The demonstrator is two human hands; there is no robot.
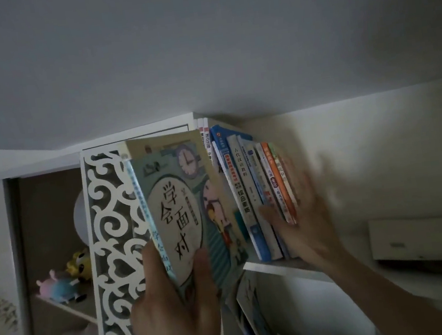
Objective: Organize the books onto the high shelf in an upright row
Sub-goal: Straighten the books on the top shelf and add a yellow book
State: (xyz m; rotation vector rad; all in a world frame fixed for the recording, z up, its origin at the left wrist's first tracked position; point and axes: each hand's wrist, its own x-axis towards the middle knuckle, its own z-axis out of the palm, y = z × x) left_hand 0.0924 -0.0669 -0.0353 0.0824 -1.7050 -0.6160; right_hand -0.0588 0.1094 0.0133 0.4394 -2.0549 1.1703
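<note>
My left hand (176, 309) grips the lower end of a pale green book (182, 200) with a clock and large black characters on its cover, held up in front of the high shelf (282, 268). On that shelf stands a row of several books (248, 192), spines outward, leaning to the left. My right hand (301, 218), blurred, lies with spread fingers against the right end of the row, its thumb across the lower spines. Two white-and-red spines (204, 136) show behind the held book's top corner.
A white cut-out scroll panel (111, 236) stands left of the shelf. Behind it a lower shelf carries plush toys (62, 287). More books (253, 316) lean below the high shelf. The ceiling sits close above the row. A white drawer unit (426, 236) is at the right.
</note>
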